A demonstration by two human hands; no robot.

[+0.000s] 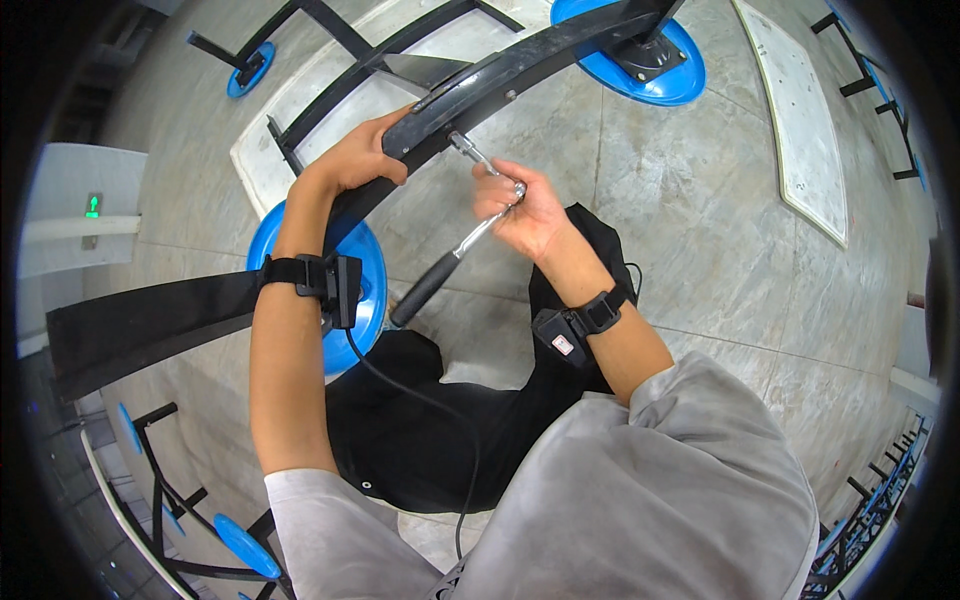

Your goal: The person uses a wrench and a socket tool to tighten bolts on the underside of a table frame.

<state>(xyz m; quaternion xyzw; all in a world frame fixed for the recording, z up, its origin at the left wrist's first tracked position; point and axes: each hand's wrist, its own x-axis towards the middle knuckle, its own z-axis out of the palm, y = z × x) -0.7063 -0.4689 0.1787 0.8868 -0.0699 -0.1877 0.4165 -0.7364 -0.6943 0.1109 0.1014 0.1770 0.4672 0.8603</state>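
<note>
My right hand is closed round the head end of a ratchet wrench, whose black grip slants down to the left. From the wrench a chrome socket reaches up to the side of a black metal beam; the fastener under it is hidden. My left hand grips this beam left of the socket, thumb on the near side and other fingers mostly hidden behind. One blue round disc lies beneath the beam by my left wrist, and another blue disc is attached at its upper right.
Beyond the beam, more black frame bars lie over a pale board. A white panel rests on the tiled floor at right. Further frames with a blue disc stand lower left. My bent legs are below the beam.
</note>
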